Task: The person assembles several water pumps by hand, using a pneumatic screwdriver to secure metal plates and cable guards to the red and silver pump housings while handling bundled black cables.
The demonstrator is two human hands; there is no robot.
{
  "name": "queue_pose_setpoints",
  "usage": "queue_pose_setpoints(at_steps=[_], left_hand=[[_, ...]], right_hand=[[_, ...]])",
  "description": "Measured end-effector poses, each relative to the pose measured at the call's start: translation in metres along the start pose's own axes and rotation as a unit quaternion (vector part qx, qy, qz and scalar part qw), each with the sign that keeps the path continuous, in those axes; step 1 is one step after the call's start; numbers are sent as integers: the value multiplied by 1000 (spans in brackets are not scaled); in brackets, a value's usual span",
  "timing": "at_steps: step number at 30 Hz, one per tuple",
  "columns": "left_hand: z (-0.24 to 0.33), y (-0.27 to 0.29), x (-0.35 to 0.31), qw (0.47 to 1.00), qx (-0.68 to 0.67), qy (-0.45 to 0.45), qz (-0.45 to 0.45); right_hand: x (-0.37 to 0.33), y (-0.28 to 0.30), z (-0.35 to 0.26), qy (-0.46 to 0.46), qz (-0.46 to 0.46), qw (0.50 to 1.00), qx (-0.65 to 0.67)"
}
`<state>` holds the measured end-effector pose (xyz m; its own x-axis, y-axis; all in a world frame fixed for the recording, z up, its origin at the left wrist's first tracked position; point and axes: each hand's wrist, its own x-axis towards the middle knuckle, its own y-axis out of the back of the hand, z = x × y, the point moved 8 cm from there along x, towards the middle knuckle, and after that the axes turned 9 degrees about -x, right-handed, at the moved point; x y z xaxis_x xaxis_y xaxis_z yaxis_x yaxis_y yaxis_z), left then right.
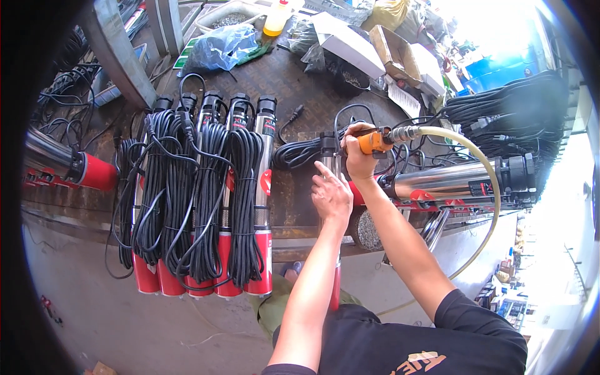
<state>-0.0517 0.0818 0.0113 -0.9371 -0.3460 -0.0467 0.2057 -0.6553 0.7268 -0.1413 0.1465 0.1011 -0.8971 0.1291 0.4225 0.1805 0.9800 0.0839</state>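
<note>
My right hand (360, 157) is closed around an orange air-powered driver (374, 142), with a pale hose (459, 135) running from its back end. The tool is beside the black top of a slim steel submersible pump (329, 147). This pump lies toward my body, over the bench edge, and its red lower end shows beside my left forearm. Over the pump's steel body, just below the black top, is my left hand (331, 195), index finger stretched out and the other fingers loosely bent. The tool's working tip is hidden behind my right hand.
Several pumps with coiled black cables (206, 200) lie side by side at left. More pumps (447, 184) and a large cable bundle (519, 115) are at right. Behind are a blue plastic bag (222, 47), open cartons (394, 55) and a bottle of yellow liquid (275, 22).
</note>
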Motion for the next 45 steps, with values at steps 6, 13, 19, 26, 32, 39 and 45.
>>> queue_pose_setpoints(at_steps=[6,13,19,26,32,39,45], left_hand=[[-1,-4,2,999,-13,29,-28],[0,-4,-1,999,-18,40,-17],[6,-4,-4,998,-28,51,-33],[-5,-5,-2,998,25,54,-35],[69,-30,-131,910,-94,-388,-110],[105,-121,-176,820,146,-459,-310],[104,-93,-192,836,-31,-544,-57]], right_hand=[[3,5,8,-5,6,999,35],[9,3,2,27,44,998,-28],[9,10,11,-7,27,999,-44],[-41,24,-121,126,59,985,-98],[-161,139,-227,157,41,984,-71],[-214,209,-229,122,141,981,-56],[-231,250,-230,107,205,972,-50]])
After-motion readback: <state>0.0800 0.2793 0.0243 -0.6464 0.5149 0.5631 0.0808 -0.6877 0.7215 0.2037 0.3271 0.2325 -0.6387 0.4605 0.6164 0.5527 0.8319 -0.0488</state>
